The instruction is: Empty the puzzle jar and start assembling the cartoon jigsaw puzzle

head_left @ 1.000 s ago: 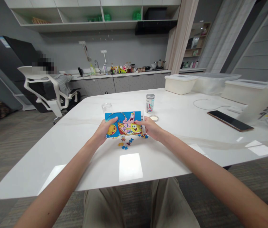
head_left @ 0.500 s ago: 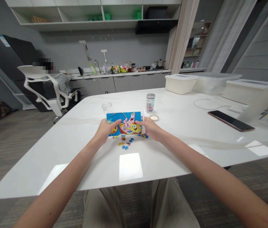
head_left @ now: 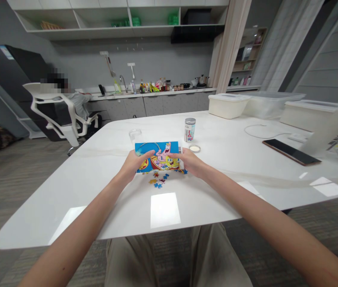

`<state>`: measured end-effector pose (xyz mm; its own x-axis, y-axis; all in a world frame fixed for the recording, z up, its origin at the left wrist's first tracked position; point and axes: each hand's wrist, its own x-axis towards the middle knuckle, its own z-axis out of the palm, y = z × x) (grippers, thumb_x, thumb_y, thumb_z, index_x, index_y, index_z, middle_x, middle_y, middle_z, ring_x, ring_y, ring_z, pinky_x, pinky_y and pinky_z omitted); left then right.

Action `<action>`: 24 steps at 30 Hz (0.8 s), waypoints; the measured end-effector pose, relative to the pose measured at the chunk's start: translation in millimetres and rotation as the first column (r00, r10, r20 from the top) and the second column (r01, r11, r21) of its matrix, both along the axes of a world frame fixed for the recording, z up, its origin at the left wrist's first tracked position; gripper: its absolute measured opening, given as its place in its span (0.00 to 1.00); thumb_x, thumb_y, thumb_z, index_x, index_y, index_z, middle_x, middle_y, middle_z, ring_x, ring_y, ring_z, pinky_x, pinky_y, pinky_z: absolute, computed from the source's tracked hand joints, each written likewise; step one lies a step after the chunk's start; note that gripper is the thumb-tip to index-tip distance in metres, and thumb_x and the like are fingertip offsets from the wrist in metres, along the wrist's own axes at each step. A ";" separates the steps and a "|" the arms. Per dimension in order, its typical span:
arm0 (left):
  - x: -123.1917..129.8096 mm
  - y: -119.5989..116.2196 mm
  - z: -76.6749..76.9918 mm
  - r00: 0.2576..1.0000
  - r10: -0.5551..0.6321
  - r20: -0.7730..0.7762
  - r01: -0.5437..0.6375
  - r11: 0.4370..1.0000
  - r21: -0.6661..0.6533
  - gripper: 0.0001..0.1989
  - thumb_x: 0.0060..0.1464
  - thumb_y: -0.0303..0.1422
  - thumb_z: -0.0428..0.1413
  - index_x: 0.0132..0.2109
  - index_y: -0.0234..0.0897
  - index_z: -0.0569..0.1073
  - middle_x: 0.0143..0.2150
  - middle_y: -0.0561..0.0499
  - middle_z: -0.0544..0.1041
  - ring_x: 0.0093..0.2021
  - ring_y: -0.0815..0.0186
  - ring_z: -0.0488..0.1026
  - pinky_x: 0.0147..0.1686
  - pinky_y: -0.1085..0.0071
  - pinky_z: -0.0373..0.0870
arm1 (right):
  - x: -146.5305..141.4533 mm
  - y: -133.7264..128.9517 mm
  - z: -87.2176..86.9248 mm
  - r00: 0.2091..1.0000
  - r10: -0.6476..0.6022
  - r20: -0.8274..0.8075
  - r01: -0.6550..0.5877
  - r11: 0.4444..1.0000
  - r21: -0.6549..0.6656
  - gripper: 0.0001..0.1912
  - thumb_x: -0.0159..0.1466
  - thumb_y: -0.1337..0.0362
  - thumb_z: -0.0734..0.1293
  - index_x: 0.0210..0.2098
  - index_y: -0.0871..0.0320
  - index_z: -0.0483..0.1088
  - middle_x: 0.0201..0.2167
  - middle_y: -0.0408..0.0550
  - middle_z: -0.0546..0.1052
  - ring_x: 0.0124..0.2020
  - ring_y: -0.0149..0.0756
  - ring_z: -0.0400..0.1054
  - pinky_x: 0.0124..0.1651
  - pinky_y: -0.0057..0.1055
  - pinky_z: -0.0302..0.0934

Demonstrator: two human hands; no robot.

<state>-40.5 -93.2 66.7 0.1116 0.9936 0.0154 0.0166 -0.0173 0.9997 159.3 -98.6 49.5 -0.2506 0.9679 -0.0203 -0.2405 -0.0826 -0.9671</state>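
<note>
The glossy white desk [head_left: 109, 153] is marked by patches of light [head_left: 165, 210]; beyond it, a grey wall [head_left: 82, 59] is lined with cabinets [head_left: 169, 105], and a chair [head_left: 34, 90] is occupied by a person [head_left: 80, 107]. The card [head_left: 159, 160] is held tilted between both hands, its left end pinched by the left grip [head_left: 132, 163], its right end by the right grip [head_left: 190, 162]. Puzzle pieces [head_left: 158, 185] are scattered on the desk just below it. A jar [head_left: 189, 131] and a lid [head_left: 194, 148] are seen beyond the right grip.

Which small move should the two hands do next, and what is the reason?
Perhaps the left hand and right hand should lift the blue rectangular cartoon-printed sheet aside: they hold it by both ends, and it seems to hide some of the loose multicoloured jigsaw pieces.
</note>
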 end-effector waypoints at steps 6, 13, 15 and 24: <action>-0.5 -1.2 0.7 0.999 -0.051 -0.011 0.051 0.999 0.011 0.30 0.34 0.46 0.69 0.44 0.34 0.78 0.40 0.43 0.82 0.41 0.52 0.79 0.41 0.62 0.78 | 1.3 -3.8 4.9 1.000 0.012 0.003 -0.012 1.000 -0.011 0.22 0.47 0.61 0.76 0.41 0.60 0.76 0.39 0.51 0.81 0.42 0.43 0.75 0.52 0.42 0.65; -2.6 1.0 -2.7 0.996 -0.090 -0.011 0.090 0.996 0.013 0.30 0.35 0.45 0.69 0.45 0.34 0.77 0.42 0.43 0.82 0.41 0.52 0.79 0.41 0.63 0.77 | 0.5 -7.0 9.5 0.996 0.083 -0.037 -0.085 0.996 -0.037 0.20 0.48 0.63 0.75 0.41 0.60 0.75 0.38 0.52 0.81 0.37 0.43 0.76 0.46 0.41 0.69; -3.5 1.7 -4.4 0.994 -0.112 -0.004 0.112 0.994 0.013 0.30 0.36 0.46 0.69 0.46 0.35 0.77 0.42 0.43 0.82 0.41 0.53 0.79 0.42 0.62 0.77 | 0.3 -7.0 9.7 0.994 0.097 -0.049 -0.099 0.995 -0.034 0.20 0.48 0.63 0.75 0.41 0.60 0.75 0.38 0.52 0.81 0.37 0.43 0.76 0.45 0.41 0.69; -0.2 -0.9 -6.0 0.985 -0.169 -0.023 0.170 0.985 0.014 0.29 0.34 0.45 0.69 0.43 0.33 0.77 0.41 0.43 0.82 0.41 0.52 0.79 0.42 0.61 0.77 | -0.5 -4.3 3.8 0.998 0.066 -0.011 -0.067 0.996 -0.067 0.18 0.48 0.65 0.74 0.39 0.60 0.75 0.35 0.52 0.81 0.37 0.44 0.76 0.46 0.43 0.69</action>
